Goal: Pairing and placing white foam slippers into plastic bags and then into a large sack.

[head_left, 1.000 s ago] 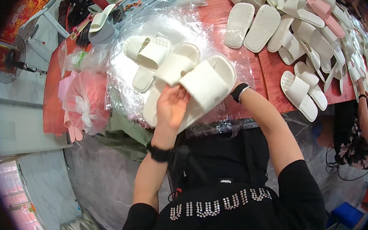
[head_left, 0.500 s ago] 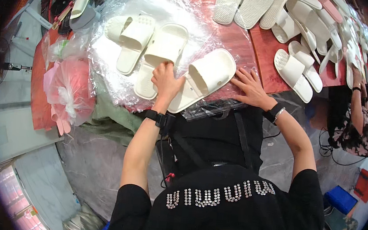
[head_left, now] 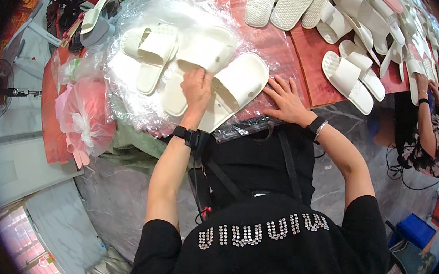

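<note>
Two white slide slippers lie close together on clear plastic in front of me: a middle slide (head_left: 176, 95) and a right slide (head_left: 242, 78). Their straps face up. My left hand (head_left: 196, 91) has its fingers curled at the edge of the middle slide's strap, with its thumb side close to the right slide; the fingertips are partly hidden. To the right of that slide, my right hand (head_left: 288, 102) rests on the plastic, palm down and fingers spread. A smaller pair of white slides (head_left: 155, 57) lies partly overlapped on the left.
Clear plastic sheeting (head_left: 124, 88) covers part of the red tabletop (head_left: 317, 88). More white slides (head_left: 344, 77) are heaped at the right, where a co-worker's arm (head_left: 426, 117) reaches in. A tied bag of pink things (head_left: 92, 111) sits left. A fan (head_left: 4, 90) stands beyond.
The middle slide has shifted rightward, nearer the right slide, with my left hand at its strap. My right hand stays spread beside the right slide. The whole view has turned slightly.
</note>
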Demonstrator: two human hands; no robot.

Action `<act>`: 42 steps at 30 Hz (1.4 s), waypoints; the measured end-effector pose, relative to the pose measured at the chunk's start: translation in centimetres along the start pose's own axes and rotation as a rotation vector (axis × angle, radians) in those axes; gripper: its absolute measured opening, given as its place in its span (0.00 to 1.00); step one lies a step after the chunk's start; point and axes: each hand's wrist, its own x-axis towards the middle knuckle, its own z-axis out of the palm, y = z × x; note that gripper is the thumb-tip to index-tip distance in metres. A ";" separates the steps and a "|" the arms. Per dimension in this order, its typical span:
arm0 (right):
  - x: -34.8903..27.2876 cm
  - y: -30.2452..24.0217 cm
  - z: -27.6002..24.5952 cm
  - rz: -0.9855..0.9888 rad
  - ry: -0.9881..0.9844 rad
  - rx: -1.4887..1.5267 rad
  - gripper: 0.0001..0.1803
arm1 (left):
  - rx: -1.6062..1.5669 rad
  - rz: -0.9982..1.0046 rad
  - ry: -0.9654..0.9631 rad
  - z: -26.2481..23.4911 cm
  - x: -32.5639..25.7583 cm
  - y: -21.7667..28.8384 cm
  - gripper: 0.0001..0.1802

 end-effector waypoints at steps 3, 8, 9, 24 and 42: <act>0.5 -0.3 -0.1 -0.018 -0.008 0.009 0.36 | -0.161 -0.196 -0.347 0.4 0.8 -2.9 0.11; 0.9 1.1 -0.5 -0.083 -0.039 0.038 0.33 | 0.020 0.001 -0.590 -0.6 1.3 -0.7 0.25; 1.2 1.3 -0.4 -0.076 -0.041 0.043 0.33 | 0.020 0.001 -0.599 -0.9 1.5 -1.3 0.25; -0.1 1.6 -4.1 -0.247 -0.207 0.003 0.44 | 0.221 0.085 -0.105 2.5 0.0 -1.7 0.09; -1.3 3.3 -3.2 -0.178 -0.264 0.124 0.26 | -0.104 0.206 -0.055 -1.1 2.4 -2.6 0.16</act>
